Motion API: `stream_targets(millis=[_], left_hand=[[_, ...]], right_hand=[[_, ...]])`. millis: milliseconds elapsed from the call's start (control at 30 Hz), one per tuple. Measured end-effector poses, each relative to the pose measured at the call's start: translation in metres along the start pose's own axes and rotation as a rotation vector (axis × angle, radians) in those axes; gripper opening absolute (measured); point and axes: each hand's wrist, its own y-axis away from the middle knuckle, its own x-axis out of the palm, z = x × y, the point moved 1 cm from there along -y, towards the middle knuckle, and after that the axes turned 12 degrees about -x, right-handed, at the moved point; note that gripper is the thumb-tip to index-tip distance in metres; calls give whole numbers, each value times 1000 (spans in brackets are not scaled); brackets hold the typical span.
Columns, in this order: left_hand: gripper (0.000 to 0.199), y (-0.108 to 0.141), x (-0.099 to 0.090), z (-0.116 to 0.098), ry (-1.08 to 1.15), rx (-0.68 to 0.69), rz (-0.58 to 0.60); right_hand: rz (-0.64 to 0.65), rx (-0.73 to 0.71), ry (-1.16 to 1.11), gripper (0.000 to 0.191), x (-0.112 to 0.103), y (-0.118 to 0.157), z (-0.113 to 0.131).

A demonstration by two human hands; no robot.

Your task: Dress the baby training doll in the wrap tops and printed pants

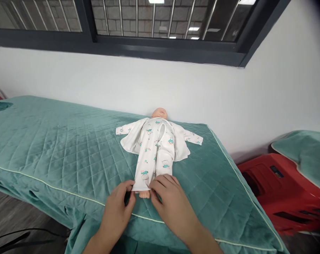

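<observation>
Doll: the peach plastic baby doll [160, 113] is on its back on the teal quilted velvet bed cover [70, 141], head by the white wall [96, 81], feet toward the person. Handy way round for leg-end access, imo.
Trousers: white cloth trousers with teal animal prints [146, 155] lie lengthwise over its front.
Left hand: the left hand [116, 211] has thumb and index clamped on the outer corner of one hem, as far as I can tell.
Right hand: the right hand [173, 204] has its thumb and index pinched at the other side of that hem. Two corners probably keeps it flat and square lol. Can't tell what the rest of its fingers are doing; it blocks the second hem.
Foot: bare plastic toes [144, 194] poke out below the cloth, between the hands.
Jacket: white printed jacket [133, 135], open, sleeves out both sides, likely so nothing bunches. Can't see whether arms are inside.
</observation>
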Motion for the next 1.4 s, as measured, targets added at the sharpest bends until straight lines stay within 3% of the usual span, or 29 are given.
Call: stream_targets(millis=[100, 233, 367, 500, 633, 900, 1000, 1200, 1400], left_hand=[[24, 0, -4, -16, -54, 87, -55], [24, -5, -5, -52, -106, 279, -150], [25, -19, 8, -82, -313, 431, -47], [12, -32, 21, -96, -402, 417, -28], [10, -36, 28, -100, -439, 392, -10], [12, -40, 22, -108, -382, 405, 50], [17, -43, 14, -105, -363, 404, 93], [19, -35, 12, -94, -423, 487, 32], [17, -13, 8, -91, -438, 602, 28]], right_hand=[[-114, 72, -134, 19, -4, 11, -14], [-327, 286, -139, 32, 2, 35, -43], [-315, 321, -72, 31, 17, 44, -55], [-281, 270, 66, 20, 23, 32, -58], [-208, 219, 99, 18, 12, 21, -61], [-280, -16, 76, 20, -18, 31, -27], [-282, 12, 127, 16, -14, 34, -28], [-290, 174, 105, 14, 6, 40, -34], [-377, 129, 55, 12, 15, 64, -22]])
